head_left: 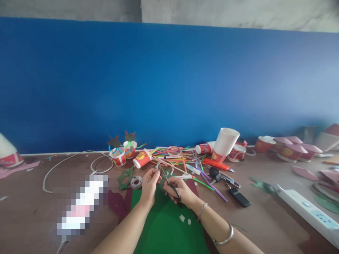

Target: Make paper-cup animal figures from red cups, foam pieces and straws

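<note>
My right hand is closed around the dark handles of a pair of scissors, its blades pointing up and to the left. Close to the blade tips, the fingertips of my left hand are pinched together. Whatever they hold is too small to make out. Both hands are above a sheet of green paper with small white scraps on it. Left of my left hand are a roll of tape and a green paper cutout.
Behind my hands lie colourful straws, a tipped paper cup and a stack of cups. An orange utility knife and keys are to the right. White power strips flank both sides. A blue panel stands behind.
</note>
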Demonstrator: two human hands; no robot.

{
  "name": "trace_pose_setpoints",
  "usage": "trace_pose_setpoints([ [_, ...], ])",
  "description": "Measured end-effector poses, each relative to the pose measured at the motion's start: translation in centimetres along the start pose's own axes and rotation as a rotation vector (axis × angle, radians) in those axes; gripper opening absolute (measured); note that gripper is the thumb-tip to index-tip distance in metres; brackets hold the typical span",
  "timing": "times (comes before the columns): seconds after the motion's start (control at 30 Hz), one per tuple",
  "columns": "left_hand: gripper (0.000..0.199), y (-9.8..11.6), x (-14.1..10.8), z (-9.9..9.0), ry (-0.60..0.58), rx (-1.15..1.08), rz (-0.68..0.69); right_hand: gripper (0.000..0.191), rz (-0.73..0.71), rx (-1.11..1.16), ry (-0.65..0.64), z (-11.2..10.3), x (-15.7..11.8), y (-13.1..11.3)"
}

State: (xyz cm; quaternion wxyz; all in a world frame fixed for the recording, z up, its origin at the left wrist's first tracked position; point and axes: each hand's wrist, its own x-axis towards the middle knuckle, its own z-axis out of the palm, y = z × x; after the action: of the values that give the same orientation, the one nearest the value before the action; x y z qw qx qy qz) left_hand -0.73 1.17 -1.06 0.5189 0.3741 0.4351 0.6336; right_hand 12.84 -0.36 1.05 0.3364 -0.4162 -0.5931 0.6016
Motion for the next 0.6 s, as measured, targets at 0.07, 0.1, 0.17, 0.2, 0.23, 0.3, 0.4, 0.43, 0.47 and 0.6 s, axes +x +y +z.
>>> trace_pose_setpoints([
  [0.07,0.031,0.02,0.00,-0.01,-0.002,-0.001,0.003,0.023,0.015,0.000,-0.006,-0.01,0.00,0.02],
  [0.1,0.030,0.01,0.00,-0.03,-0.006,-0.002,0.005,0.023,0.021,-0.001,-0.010,-0.01,0.00,0.00],
  [0.17,0.029,-0.03,0.03,-0.09,-0.019,0.000,0.011,0.023,0.032,0.002,-0.016,-0.02,-0.02,-0.07],
  [0.2,0.028,-0.07,0.05,-0.12,-0.027,0.002,0.014,0.024,0.035,0.006,-0.016,-0.02,-0.03,-0.10],
  [0.23,0.028,-0.09,0.07,-0.15,-0.032,0.004,0.017,0.024,0.038,0.009,-0.014,-0.02,-0.03,-0.12],
  [0.3,0.028,-0.12,0.09,-0.18,-0.033,0.011,0.021,0.024,0.041,0.010,-0.010,-0.03,-0.03,-0.13],
  [0.4,0.030,-0.02,0.10,-0.15,-0.020,0.023,0.015,0.025,0.035,0.016,-0.016,-0.09,0.02,0.02],
  [0.43,0.030,0.06,0.09,-0.12,-0.017,0.026,0.011,0.025,0.033,0.019,-0.020,-0.12,0.05,0.11],
  [0.47,0.030,0.15,0.07,-0.08,-0.018,0.028,0.007,0.025,0.028,0.020,-0.026,-0.18,0.08,0.21],
  [0.6,0.030,0.65,-0.12,0.06,-0.027,0.039,0.007,0.025,0.002,0.015,-0.036,-0.45,0.18,0.61],
])
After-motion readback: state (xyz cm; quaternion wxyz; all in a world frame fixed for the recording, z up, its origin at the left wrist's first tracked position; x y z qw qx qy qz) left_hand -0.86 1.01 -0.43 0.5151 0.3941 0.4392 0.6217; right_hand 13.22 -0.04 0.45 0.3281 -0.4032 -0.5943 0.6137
